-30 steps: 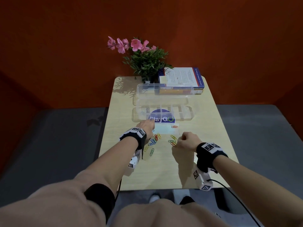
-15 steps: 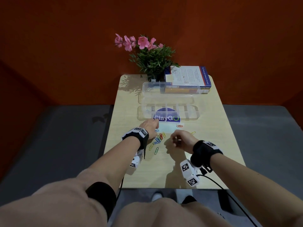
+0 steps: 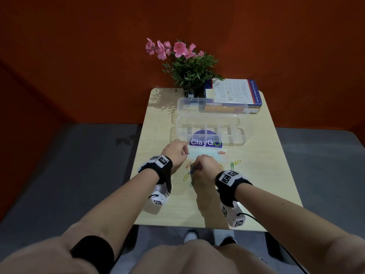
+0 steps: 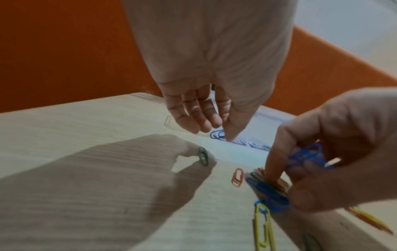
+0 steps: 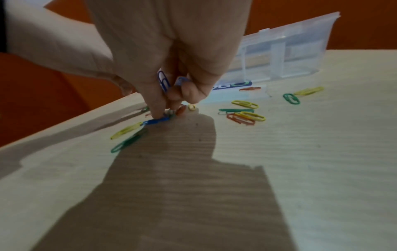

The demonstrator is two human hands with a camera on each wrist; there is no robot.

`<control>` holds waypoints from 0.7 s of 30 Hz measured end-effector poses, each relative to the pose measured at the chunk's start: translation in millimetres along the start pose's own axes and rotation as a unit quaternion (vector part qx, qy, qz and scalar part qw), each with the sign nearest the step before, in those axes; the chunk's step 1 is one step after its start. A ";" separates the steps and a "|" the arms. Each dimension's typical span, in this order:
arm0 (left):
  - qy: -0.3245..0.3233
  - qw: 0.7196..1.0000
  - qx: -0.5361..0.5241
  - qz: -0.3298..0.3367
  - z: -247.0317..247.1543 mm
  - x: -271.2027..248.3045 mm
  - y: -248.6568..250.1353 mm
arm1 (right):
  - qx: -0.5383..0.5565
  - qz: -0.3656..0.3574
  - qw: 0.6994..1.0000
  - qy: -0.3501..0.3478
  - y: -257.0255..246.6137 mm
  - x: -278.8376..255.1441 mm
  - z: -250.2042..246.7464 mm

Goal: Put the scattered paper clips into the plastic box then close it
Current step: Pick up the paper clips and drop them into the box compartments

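My right hand (image 3: 201,167) arches down on the worktop (image 3: 256,175), fingers pinching blue paper clips (image 5: 163,83). My left hand (image 3: 175,153) pinches one blue clip (image 4: 217,135) lying flat before the open plastic box (image 3: 233,133).

Perhaps office nook: small desk (image 3: 276,175), books (image 3: 237,93), potted plant (image 3: 189,70), orange walls (image 3: 79,56).

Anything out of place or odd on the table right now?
Only the expected mess: coloured paper clips lie scattered on the table before the open plastic box. One orange clip sits apart, near the box. Nothing looks damaged or spilled.
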State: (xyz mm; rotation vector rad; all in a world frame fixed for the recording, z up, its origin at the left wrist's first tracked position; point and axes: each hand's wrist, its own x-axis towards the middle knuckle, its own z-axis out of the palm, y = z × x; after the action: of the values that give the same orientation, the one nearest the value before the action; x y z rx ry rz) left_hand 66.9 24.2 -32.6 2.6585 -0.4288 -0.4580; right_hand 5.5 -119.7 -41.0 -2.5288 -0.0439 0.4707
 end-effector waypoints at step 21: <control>0.062 0.990 -0.102 -0.069 -4.2 -28.5 -13.0 | 0.058 0.079 0.995 0.015 7.1 -7.9 -9.8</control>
State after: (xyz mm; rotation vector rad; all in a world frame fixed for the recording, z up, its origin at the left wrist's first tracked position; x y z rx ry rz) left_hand 45.8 47.2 -27.5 2.5097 -0.1515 -0.3539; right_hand 1.0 -131.8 -34.6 -2.4355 0.1912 0.4825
